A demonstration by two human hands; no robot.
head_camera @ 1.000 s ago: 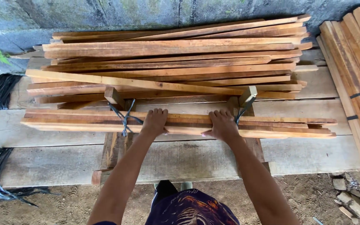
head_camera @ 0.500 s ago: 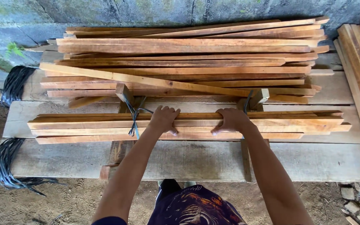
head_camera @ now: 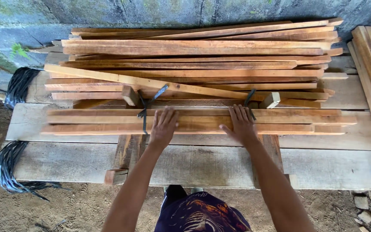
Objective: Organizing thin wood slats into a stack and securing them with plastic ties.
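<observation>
Left hand [head_camera: 164, 124] and right hand [head_camera: 240, 123] flat on slat bundle [head_camera: 280, 121], fingers spread, pressing rather than clasping, steadying slats side by side. Bundle at 12 o'clock on plank surface [head_camera: 331, 167], across black straps [head_camera: 144, 112] laid ready beneath. Loose slat pile [head_camera: 194, 60] beyond.

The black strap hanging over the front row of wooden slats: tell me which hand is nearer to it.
Left. The left hand lies flat on the front slats, just right of the black strap. The right hand presses the same slats much farther right.
</observation>
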